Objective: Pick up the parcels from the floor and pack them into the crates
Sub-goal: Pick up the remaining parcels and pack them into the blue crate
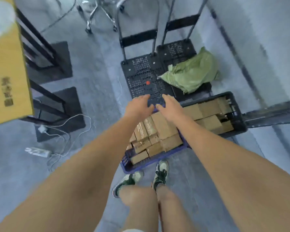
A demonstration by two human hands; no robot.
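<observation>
Parcels (159, 131), brown and some wrapped in clear tape, lie packed in rows inside the blue crate (157, 160) on the floor just ahead of my shoes (161, 174); more fill the black crate (238, 118) touching it on the right. From the head view I see no loose parcel on the open floor, so I judge the picking-up largely done, though the floor behind me and beyond the frame edges is hidden. Both arms reach forward over the blue crate. My left hand (139, 106) and right hand (170, 108) hover near its far rim, fingers spread and fairly straight, holding nothing; blur keeps me from telling whether the fingertips touch the rim or the cart. Beyond the hands stand two black perforated carts (141, 72), side by side, with upright handles; the near one carries only a small red dot (148, 82), the far one a crumpled green bag (191, 74). I judge the step in hand to be gripping the full blue crate, perhaps to shift it toward a cart, but that is a guess. At left stand a yellow carton (7, 72) beside black frames (45, 52), and a white power strip (38, 152) with cables lies on the floor. What remains, as far as shown: checking for stray parcels.
</observation>
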